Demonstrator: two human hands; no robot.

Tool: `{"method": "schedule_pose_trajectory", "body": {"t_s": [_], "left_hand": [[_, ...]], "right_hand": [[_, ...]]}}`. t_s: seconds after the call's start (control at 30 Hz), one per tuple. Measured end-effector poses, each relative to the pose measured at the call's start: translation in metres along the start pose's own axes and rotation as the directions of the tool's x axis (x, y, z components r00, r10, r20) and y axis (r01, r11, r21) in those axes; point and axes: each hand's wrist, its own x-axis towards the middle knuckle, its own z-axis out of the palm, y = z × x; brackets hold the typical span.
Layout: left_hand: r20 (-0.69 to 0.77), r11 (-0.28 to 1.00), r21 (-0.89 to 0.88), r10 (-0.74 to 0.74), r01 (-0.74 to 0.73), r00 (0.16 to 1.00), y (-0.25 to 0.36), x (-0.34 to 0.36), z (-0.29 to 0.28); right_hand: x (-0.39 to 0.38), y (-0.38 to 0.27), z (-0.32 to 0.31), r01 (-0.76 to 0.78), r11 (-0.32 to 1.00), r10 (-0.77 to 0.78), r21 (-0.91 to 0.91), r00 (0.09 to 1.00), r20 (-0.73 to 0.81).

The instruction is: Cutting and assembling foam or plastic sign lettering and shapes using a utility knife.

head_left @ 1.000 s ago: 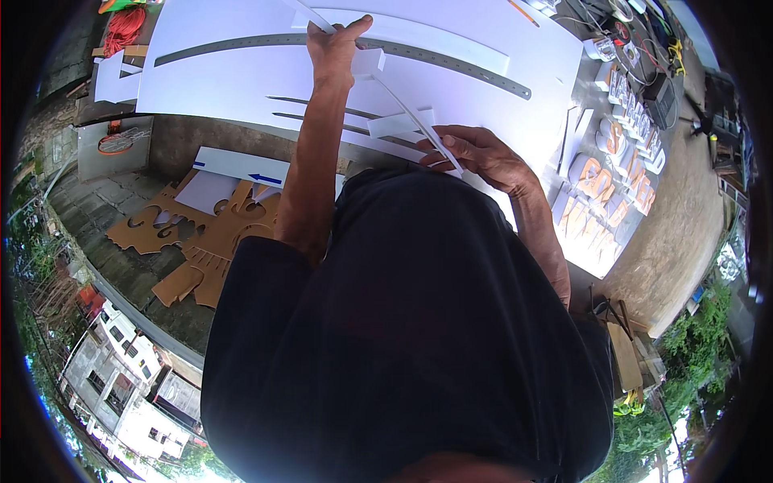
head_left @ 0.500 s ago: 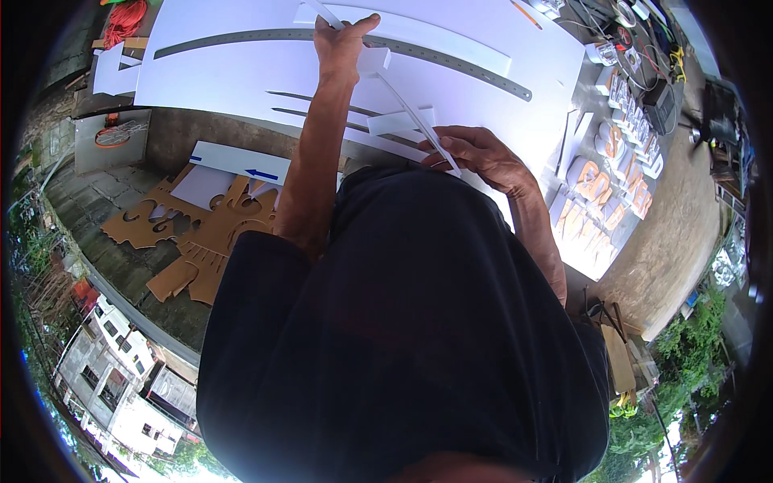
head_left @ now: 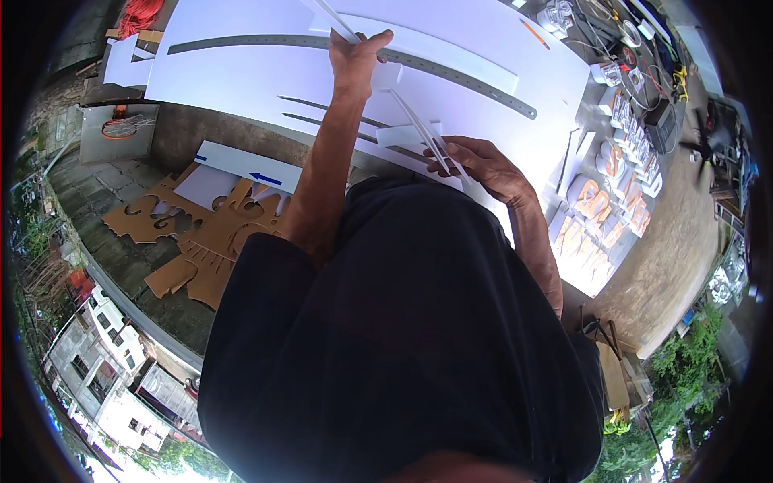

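Observation:
My left hand [head_left: 354, 60] is closed on a thin white strip [head_left: 338, 20] that slants up and left from it, at the long steel ruler [head_left: 451, 75] on the white board [head_left: 241, 72]. A small white piece [head_left: 389, 74] is beside that hand. Lower right, my right hand [head_left: 487, 169] grips the lower end of slender white strips [head_left: 419, 121] between curled fingers. A flat white offcut [head_left: 394, 135] is beneath these strips, near dark narrow blades or slots [head_left: 310, 105] whose nature I cannot tell. A wide white strip [head_left: 483, 63] lies behind the ruler.
An orange pencil [head_left: 535, 32] lies near the back. At right are cut white-and-orange letters [head_left: 612, 201], cables and tools [head_left: 636, 64]. On the floor at left are brown cut-out sheets [head_left: 209, 249] and a white panel with blue arrow [head_left: 233, 161]. Red cord [head_left: 138, 16] sits far left.
Both hands and the table appear slightly right and lower in view. The strip at my right hand shows as separated slender lengths. Both hands keep their grips.

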Motion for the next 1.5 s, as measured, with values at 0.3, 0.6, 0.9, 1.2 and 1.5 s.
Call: {"method": "schedule_pose_trajectory", "body": {"t_s": [0.3, 0.6, 0.9, 1.2, 1.5], "left_hand": [[0.057, 1.000, 0.002, 0.024, -0.024, 0.998, 0.009, -0.016, 0.015], [-0.023, 0.998, -0.010, 0.054, -0.054, 0.998, 0.000, -0.017, 0.015], [-0.029, 1.000, 0.024, 0.008, -0.007, 1.000, -0.009, -0.014, 0.011], [-0.036, 1.000, -0.010, 0.023, -0.023, 0.999, -0.013, -0.011, 0.008], [-0.030, 0.987, -0.144, 0.060, -0.064, 0.998, -0.004, -0.038, 0.026]], "right_hand": [[0.029, 0.001, -0.001, -0.001, 0.995, 0.004, 0.097, 0.999, -0.035], [0.028, 0.007, 0.009, 0.013, 0.992, -0.004, 0.127, 0.997, -0.073], [0.030, 0.008, 0.010, 0.020, 1.000, -0.022, -0.021, 0.997, -0.071], [0.032, -0.002, 0.014, 0.051, 0.977, -0.073, -0.209, 0.992, -0.099], [0.036, -0.003, 0.013, 0.030, 0.985, -0.046, -0.168, 0.995, -0.090]]}}
